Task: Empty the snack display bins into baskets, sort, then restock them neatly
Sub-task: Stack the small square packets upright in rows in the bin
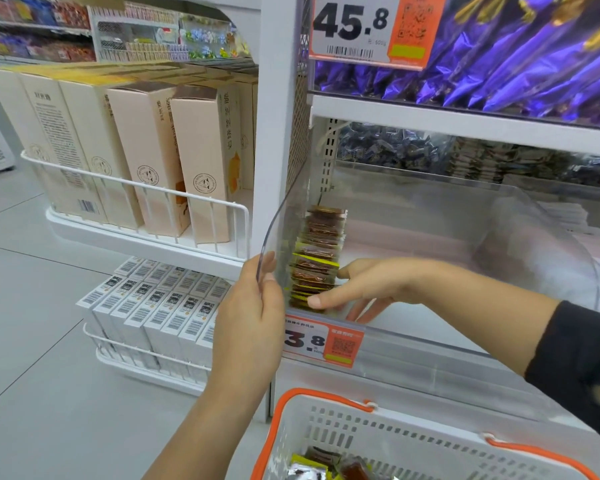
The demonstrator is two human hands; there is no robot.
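Observation:
A row of small brown and yellow snack packets (317, 258) stands upright along the left side of a clear plastic display bin (430, 341). My left hand (253, 317) pinches the bin's clear left wall (281, 223) at its front corner. Inside the bin, my right hand (364, 289) touches the front packets of the row with thumb and fingertips, the fingers nearly straight. A white basket with orange handles (395, 441) sits below the bin and holds a few loose packets (326, 467).
A price tag reading 3.8 (321, 342) is on the bin's front. Purple wrapped snacks (499, 64) fill the shelf above. Beige boxes (146, 154) and white boxes (160, 313) stand in wire racks to the left. Grey floor lies at the lower left.

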